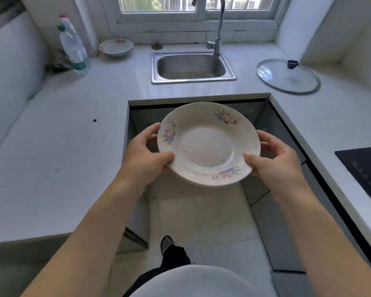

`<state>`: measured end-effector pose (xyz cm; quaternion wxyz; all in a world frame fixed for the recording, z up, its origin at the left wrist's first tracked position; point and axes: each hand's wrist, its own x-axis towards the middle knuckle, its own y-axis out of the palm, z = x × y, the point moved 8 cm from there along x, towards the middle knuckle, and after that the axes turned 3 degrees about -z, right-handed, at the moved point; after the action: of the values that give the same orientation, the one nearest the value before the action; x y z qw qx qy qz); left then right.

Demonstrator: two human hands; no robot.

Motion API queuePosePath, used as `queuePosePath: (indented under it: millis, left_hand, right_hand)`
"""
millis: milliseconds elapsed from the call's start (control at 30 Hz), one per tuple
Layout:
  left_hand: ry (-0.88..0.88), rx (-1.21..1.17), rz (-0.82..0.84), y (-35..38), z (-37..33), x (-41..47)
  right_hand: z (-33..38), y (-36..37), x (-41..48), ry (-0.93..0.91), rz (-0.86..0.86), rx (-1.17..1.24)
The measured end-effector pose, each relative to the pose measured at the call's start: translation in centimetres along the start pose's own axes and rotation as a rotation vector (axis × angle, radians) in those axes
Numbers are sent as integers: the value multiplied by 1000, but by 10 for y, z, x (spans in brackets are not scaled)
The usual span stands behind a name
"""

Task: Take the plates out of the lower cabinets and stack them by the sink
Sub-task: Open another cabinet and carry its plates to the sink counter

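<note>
Two hands carry one plate (pixel 208 144) in the middle of the frame, above the gap in the worktop (pixel 51 146) and the floor tiles below. Starting at the upper left, two clear plastic bottles (pixel 73 48) stand against the wall, and just right of them sits a short stack of plates (pixel 116 47) with the same flower print, left of the sink (pixel 193 67); it looks like two plates, though I cannot be sure of the count. That stack is most likely where the carried plate belongs.

The left hand (pixel 147 155) grips the plate's left rim, thumb on top and fingers curled beneath. The plate is round, glazed white ceramic with a shallow well, a broad sloping rim and three pink-and-blue flower sprays. The right hand (pixel 274 161) holds the opposite rim the same way.

The risk, as I judge it, lies in the reach: the stack is well away, far back on the smooth pale worktop, and the glaze is slick, so a loosened grip over the gap would drop the plate onto hard tile. Set down off-centre or too hard, it could chip or nudge the stack against the bottles.

Further right are the steel sink and tall tap (pixel 220 24), then a domed glass lid (pixel 287 76) with a dark knob.
</note>
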<state>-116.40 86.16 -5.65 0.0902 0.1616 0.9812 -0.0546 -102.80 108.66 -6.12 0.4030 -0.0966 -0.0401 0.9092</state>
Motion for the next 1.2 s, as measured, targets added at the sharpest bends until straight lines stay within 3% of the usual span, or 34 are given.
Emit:
queuePosePath:
  millis: [433,967,1200]
  left_hand:
    - [15,-36,87,11,-59,202]
    - [-18,-14,-256,36,-103,433]
    - [-73,10,-376,27,-104,482]
  right_hand:
    - [62,79,179,-13,-7,31]
    - [104,196,465,-24,286,33]
    - [103,249,526,50,401,41]
